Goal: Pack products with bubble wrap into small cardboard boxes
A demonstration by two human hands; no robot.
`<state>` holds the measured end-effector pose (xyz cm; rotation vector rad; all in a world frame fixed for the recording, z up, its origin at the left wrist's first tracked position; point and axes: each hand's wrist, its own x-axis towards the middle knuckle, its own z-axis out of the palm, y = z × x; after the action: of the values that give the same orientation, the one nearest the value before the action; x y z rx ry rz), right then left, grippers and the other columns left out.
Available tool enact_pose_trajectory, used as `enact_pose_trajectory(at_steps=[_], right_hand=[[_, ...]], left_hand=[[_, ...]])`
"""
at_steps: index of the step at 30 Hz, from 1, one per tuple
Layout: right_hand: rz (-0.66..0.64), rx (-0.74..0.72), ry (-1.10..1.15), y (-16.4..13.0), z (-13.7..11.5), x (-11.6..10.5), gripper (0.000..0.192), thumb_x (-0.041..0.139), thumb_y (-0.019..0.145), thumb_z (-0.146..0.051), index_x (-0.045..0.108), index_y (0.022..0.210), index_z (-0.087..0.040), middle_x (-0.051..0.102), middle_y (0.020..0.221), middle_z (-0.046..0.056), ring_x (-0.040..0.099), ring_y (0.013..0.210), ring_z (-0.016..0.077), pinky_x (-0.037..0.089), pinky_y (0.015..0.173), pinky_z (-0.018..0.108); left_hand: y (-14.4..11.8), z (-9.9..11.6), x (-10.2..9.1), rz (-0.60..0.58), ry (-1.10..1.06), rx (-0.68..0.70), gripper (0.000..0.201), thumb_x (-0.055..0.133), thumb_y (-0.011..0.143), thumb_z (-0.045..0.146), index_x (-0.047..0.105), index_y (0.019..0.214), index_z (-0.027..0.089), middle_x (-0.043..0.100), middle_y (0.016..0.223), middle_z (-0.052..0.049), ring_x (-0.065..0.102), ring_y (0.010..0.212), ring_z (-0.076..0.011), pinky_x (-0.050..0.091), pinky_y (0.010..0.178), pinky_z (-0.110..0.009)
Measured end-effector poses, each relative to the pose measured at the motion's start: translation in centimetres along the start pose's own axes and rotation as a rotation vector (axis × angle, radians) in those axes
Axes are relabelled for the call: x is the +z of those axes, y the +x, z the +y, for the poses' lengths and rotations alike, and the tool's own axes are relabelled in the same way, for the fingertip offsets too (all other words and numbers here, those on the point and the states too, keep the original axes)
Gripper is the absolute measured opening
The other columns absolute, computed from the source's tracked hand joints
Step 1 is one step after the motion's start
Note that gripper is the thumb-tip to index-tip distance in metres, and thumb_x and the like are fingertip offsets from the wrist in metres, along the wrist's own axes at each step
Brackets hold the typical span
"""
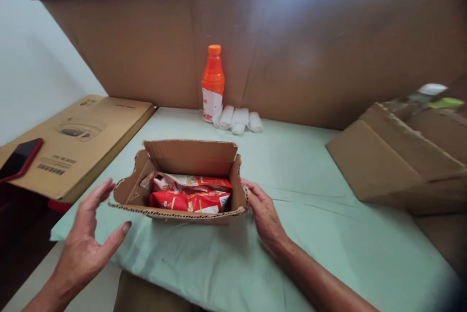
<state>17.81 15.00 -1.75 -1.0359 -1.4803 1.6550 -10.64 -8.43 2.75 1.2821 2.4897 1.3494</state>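
We had a small open cardboard box (182, 181) sitting on the pale green cloth (321, 234), near the front edge and a little left of centre. Inside it lay red snack packets (189, 196), filling the bottom. Our left hand (85, 241) hovered open, fingers spread, just left of the box and a little nearer to us, touching nothing. Our right hand (264, 215) was open too, its fingers resting against the box's right wall without closing on it.

The box stood close to the near edge of the cloth, so there was little room on our side. To its right the cloth lay bare for a good stretch, and beyond it there was open room as well.

At the far side an orange bottle (212, 83) stood upright against a tall cardboard sheet (310, 49), with a few white rolls (239, 120) lying just to its right. A large folded carton (397, 161) took up the right side of the surface, well apart from the box. On the left a flat printed carton (80, 142) lay off the cloth with a red-edged phone (20, 159) on its near left corner. A person's head showed above the sheet.
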Motion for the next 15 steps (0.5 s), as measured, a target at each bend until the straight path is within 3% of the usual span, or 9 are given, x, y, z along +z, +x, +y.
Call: enact_pose_trajectory(at_steps=[3,5,7,11,15], right_hand=[[-0.126,-0.043,-0.003,-1.3,0.5,0.6,0.05,0.056,0.093,-0.062,0.065,0.123,-0.023,0.067,0.132,0.008,0.063,0.119,0.0258,0.053,0.099,0.04],[-0.185,-0.095,-0.024,-1.8,0.6,0.8,0.049,0.052,0.096,-0.061,0.063,0.127,-0.024,0.067,0.132,0.007,0.062,0.121,0.0247,0.049,0.107,0.041],[-0.187,-0.149,-0.065,-1.7,0.4,0.6,0.049,0.049,0.098,-0.059,0.062,0.13,-0.025,0.066,0.135,0.007,0.06,0.126,0.0244,0.044,0.113,0.041],[-0.065,-0.228,-0.167,0.2,-0.4,-0.5,0.053,0.044,0.099,-0.061,0.063,0.132,-0.024,0.065,0.137,0.008,0.056,0.131,0.0254,0.042,0.115,0.042],[0.067,-0.306,-0.218,2.9,-0.9,-2.2,0.057,0.038,0.1,-0.063,0.066,0.13,-0.023,0.068,0.132,0.008,0.057,0.128,0.0254,0.045,0.111,0.041]], left_hand=[[0.3,-3.5,3.3,-0.169,-0.04,-0.137,0.071,0.072,0.065,0.06,0.064,0.127,0.027,0.073,0.119,-0.01,0.065,0.118,-0.0406,0.05,0.105,-0.058],[0.7,-4.5,5.5,-0.289,-0.029,-0.212,0.057,0.073,0.06,0.065,0.073,0.098,0.022,0.077,0.091,-0.011,0.072,0.096,-0.0402,0.059,0.089,-0.054],[1.2,-4.2,7.5,-0.339,-0.066,-0.242,0.051,0.074,0.057,0.066,0.072,0.082,0.022,0.077,0.081,-0.01,0.073,0.083,-0.038,0.062,0.078,-0.049],[3.4,-0.6,11.3,-0.263,-0.236,-0.215,0.054,0.078,0.062,0.059,0.07,0.096,0.018,0.077,0.092,-0.01,0.073,0.093,-0.0347,0.061,0.084,-0.045],[5.9,2.5,15.4,-0.241,-0.372,-0.241,0.07,0.081,0.06,0.054,0.062,0.116,0.015,0.074,0.107,-0.013,0.069,0.108,-0.0343,0.056,0.096,-0.047]])
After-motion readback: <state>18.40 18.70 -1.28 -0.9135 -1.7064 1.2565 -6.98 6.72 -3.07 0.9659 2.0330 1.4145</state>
